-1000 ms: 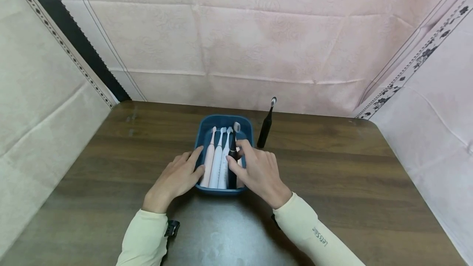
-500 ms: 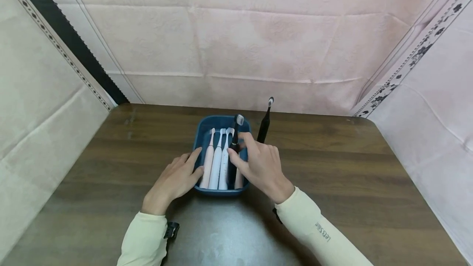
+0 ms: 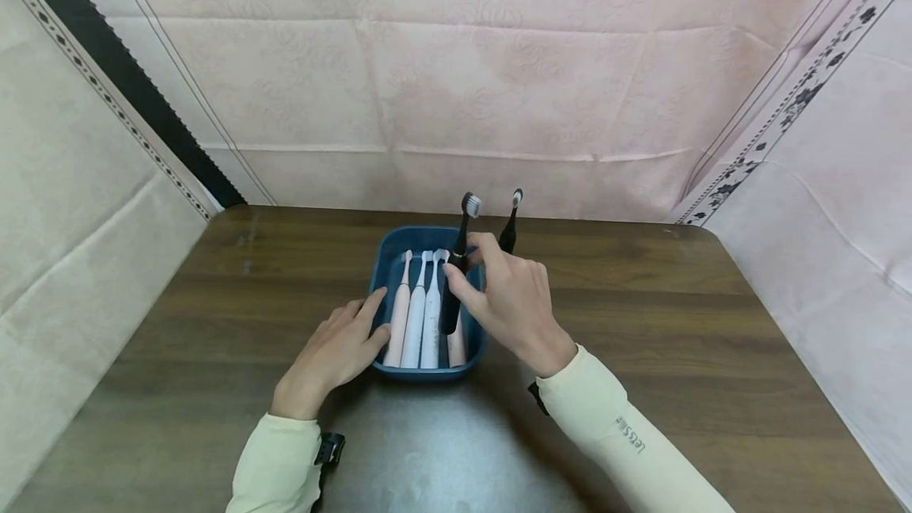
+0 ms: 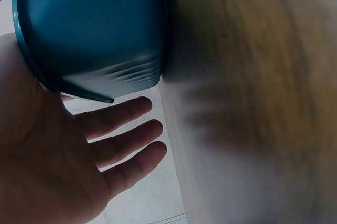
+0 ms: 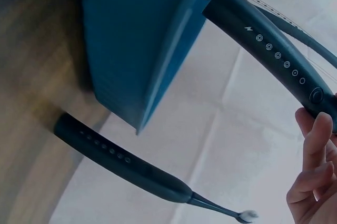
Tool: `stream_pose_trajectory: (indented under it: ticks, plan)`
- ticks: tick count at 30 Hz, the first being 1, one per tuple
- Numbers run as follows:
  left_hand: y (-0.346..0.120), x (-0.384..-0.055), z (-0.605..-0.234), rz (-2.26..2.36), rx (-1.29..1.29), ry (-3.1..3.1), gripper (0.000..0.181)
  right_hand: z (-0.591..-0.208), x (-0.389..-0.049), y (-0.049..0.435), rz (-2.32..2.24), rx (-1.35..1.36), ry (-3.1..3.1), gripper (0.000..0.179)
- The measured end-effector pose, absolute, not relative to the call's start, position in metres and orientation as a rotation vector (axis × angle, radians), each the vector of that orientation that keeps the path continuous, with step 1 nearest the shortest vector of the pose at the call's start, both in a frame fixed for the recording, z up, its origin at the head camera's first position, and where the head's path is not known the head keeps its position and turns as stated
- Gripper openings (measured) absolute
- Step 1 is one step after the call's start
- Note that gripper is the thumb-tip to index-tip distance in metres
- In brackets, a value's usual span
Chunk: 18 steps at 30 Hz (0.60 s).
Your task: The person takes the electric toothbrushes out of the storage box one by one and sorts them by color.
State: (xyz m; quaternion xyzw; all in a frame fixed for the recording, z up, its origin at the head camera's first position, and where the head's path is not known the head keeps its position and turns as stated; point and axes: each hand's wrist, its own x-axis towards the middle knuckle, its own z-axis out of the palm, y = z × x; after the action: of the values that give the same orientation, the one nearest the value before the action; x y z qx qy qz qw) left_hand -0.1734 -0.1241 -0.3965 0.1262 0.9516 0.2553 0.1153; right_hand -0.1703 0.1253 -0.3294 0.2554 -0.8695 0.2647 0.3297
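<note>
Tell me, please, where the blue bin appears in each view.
Head: the blue bin sits just below the middle, left hand at its left.
Left wrist: its outer wall fills the upper left.
Right wrist: its side wall is at the top, left of the middle.
Shared landmark: the wooden table, under it in the head view, at the right in left wrist, at the left in right wrist.
</note>
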Motion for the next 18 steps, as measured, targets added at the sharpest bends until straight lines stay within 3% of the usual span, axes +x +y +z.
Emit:
stream_pose_trajectory:
  ticks: [18]
  plan:
    - [-0.125, -0.173, -0.395, 0.742, 0.373, 2.799, 0.066, -0.313, -0.173, 0.132, 0.661, 0.605, -2.247, 0.032]
